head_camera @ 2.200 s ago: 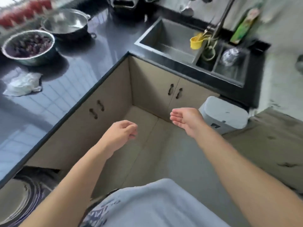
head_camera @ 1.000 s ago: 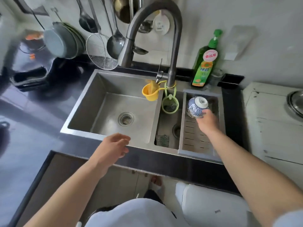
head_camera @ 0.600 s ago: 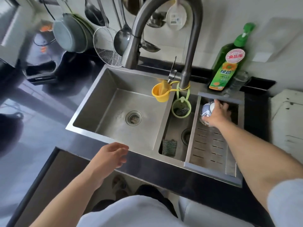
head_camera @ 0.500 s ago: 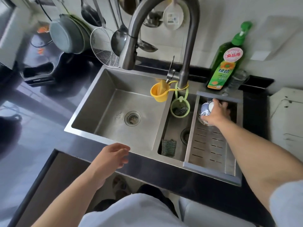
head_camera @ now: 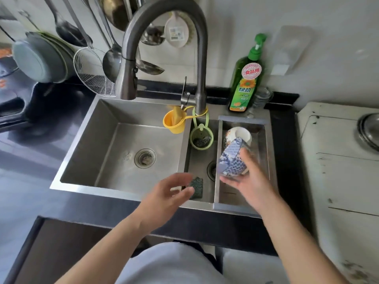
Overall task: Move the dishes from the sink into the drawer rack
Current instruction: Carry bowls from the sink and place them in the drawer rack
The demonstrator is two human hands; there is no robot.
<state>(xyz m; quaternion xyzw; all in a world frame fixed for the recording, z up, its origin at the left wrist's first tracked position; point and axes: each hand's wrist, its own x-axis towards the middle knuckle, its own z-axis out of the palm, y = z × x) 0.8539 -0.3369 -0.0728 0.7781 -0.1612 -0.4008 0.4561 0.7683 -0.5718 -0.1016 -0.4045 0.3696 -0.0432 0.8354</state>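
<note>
Blue-patterned bowl [head_camera: 231, 158] is held tilted above the sink tray [head_camera: 243, 120] by the right hand [head_camera: 249, 181], fingers curled beneath; the left hand [head_camera: 170, 193] hovers spread, holding nothing. A wet, one-handed hold could let it slip.

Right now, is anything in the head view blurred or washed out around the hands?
Head view: left hand smeared by motion blur; right hand and its blue patterned bowl slightly soft; the sink reads sharp; wide-angle bending at the edges; no strong glare.
</note>
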